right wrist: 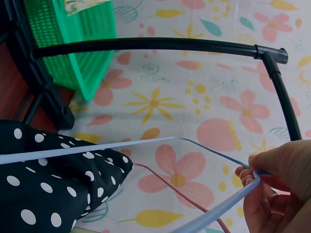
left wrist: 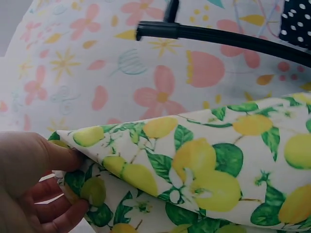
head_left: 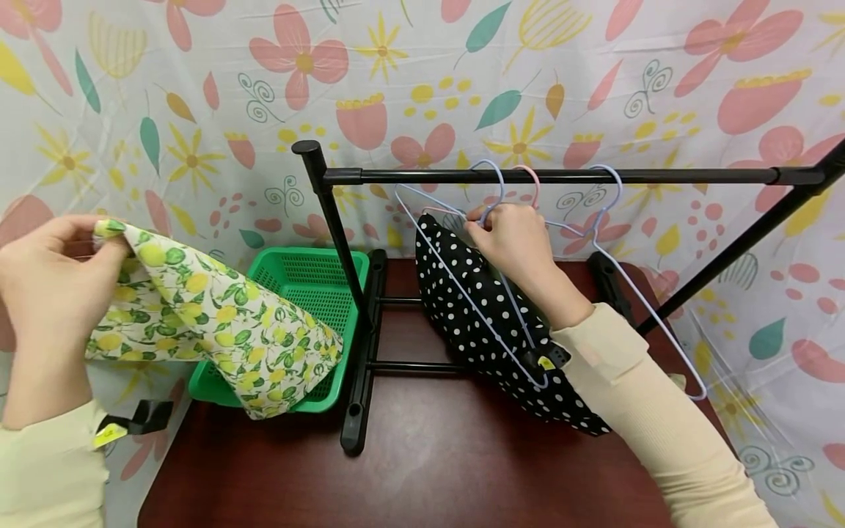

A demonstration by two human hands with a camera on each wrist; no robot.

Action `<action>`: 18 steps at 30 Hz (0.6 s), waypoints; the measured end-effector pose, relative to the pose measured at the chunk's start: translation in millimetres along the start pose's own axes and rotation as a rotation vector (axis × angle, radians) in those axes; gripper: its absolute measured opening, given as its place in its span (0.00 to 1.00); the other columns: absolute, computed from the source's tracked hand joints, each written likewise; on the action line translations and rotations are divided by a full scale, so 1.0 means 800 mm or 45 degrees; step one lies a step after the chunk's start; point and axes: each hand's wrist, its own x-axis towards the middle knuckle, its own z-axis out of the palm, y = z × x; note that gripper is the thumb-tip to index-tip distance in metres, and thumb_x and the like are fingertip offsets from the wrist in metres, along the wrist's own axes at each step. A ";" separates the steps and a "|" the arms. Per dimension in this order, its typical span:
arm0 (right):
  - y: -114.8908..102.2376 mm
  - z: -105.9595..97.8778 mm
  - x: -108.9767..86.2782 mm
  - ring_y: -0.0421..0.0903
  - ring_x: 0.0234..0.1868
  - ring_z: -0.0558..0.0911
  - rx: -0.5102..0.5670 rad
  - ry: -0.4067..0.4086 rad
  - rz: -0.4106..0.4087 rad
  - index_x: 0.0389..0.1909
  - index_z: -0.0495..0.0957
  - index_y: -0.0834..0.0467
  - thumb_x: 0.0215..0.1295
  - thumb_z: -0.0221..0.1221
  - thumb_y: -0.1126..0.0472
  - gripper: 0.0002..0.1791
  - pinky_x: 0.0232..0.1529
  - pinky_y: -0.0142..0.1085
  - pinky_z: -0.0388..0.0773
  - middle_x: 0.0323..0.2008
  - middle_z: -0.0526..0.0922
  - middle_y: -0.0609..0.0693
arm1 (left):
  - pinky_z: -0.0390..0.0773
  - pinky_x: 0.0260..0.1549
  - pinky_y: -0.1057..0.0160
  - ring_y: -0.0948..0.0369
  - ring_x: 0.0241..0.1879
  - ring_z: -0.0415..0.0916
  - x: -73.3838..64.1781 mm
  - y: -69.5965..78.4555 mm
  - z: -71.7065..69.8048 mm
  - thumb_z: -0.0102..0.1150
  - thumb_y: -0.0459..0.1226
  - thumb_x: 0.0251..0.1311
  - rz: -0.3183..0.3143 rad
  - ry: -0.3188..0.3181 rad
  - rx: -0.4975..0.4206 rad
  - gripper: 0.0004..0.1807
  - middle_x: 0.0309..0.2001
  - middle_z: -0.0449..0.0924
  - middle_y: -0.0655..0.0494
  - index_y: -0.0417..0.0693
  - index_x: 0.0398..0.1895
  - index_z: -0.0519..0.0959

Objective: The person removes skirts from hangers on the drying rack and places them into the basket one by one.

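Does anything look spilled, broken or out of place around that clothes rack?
Nothing looks spilled or broken. The one untidy spot is the lemon-print cloth: its lower end hangs across the near rim of the green basket. That is probably just handling, since the left hand pinches its other end.

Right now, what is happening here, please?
A person's left hand pinches a corner of a lemon-print cloth that extends over a green basket. The right hand holds a blue hanger near its hook, at the rack's bar. A polka-dot cloth hangs on a pink hanger; the lemon-print cloth is on none.
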 end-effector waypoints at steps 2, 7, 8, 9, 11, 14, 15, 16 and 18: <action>0.000 0.000 0.000 0.51 0.15 0.69 -0.003 -0.001 0.004 0.02 0.62 0.53 0.58 0.57 0.54 0.26 0.18 0.44 0.64 0.09 0.69 0.50 | 0.63 0.41 0.79 0.90 0.20 0.58 0.000 0.001 0.008 0.53 0.41 0.57 0.066 -0.037 0.102 0.14 0.17 0.58 0.96 0.43 0.38 0.83; -0.001 0.001 0.000 0.49 0.15 0.66 -0.012 0.013 0.000 0.02 0.60 0.53 0.58 0.57 0.54 0.27 0.18 0.43 0.63 0.08 0.60 0.46 | 0.58 0.58 0.53 0.89 0.21 0.54 0.005 -0.004 0.030 0.54 0.42 0.59 0.107 -0.220 0.191 0.16 0.21 0.77 0.76 0.39 0.41 0.82; -0.001 0.001 0.001 0.49 0.15 0.65 -0.011 0.016 -0.001 0.02 0.59 0.53 0.58 0.57 0.54 0.27 0.18 0.43 0.63 0.08 0.60 0.46 | 0.58 0.56 0.52 0.85 0.23 0.58 0.006 -0.006 0.034 0.54 0.42 0.59 0.117 -0.254 0.207 0.16 0.24 0.81 0.65 0.39 0.42 0.81; -0.001 0.002 0.000 0.49 0.15 0.65 -0.009 0.019 -0.002 0.02 0.59 0.53 0.58 0.57 0.54 0.27 0.17 0.43 0.63 0.08 0.60 0.46 | 0.63 0.51 0.53 0.81 0.24 0.61 0.008 -0.008 0.038 0.54 0.43 0.59 0.120 -0.275 0.235 0.16 0.28 0.83 0.57 0.41 0.42 0.82; -0.001 0.002 0.000 0.48 0.14 0.65 -0.005 0.023 -0.004 0.02 0.59 0.53 0.58 0.57 0.54 0.27 0.17 0.42 0.62 0.07 0.61 0.46 | 0.67 0.41 0.54 0.71 0.28 0.68 0.011 -0.011 0.047 0.54 0.43 0.59 0.137 -0.301 0.267 0.16 0.32 0.83 0.49 0.42 0.41 0.82; -0.001 0.003 0.000 0.49 0.15 0.66 -0.010 0.026 -0.001 0.02 0.60 0.53 0.57 0.58 0.54 0.27 0.17 0.43 0.63 0.08 0.62 0.47 | 0.66 0.33 0.56 0.52 0.33 0.72 0.014 -0.016 0.059 0.54 0.43 0.59 0.163 -0.352 0.276 0.15 0.35 0.83 0.42 0.42 0.40 0.82; -0.001 0.003 0.000 0.49 0.15 0.67 -0.012 0.026 0.001 0.02 0.60 0.53 0.57 0.58 0.54 0.27 0.17 0.44 0.64 0.08 0.63 0.47 | 0.65 0.30 0.56 0.50 0.33 0.72 0.015 -0.017 0.063 0.54 0.43 0.59 0.164 -0.365 0.278 0.15 0.35 0.83 0.42 0.43 0.40 0.82; 0.000 0.003 0.000 0.50 0.15 0.68 -0.014 0.024 0.004 0.02 0.60 0.53 0.57 0.58 0.53 0.27 0.18 0.45 0.65 0.08 0.63 0.47 | 0.66 0.30 0.56 0.48 0.33 0.73 0.016 -0.017 0.067 0.53 0.43 0.59 0.165 -0.381 0.276 0.15 0.36 0.82 0.40 0.43 0.40 0.82; 0.000 0.002 0.000 0.51 0.16 0.69 -0.016 0.022 0.012 0.02 0.61 0.53 0.57 0.58 0.53 0.27 0.19 0.47 0.66 0.08 0.63 0.47 | 0.66 0.30 0.55 0.47 0.34 0.73 0.019 -0.018 0.074 0.52 0.44 0.60 0.161 -0.416 0.283 0.16 0.37 0.82 0.39 0.43 0.40 0.82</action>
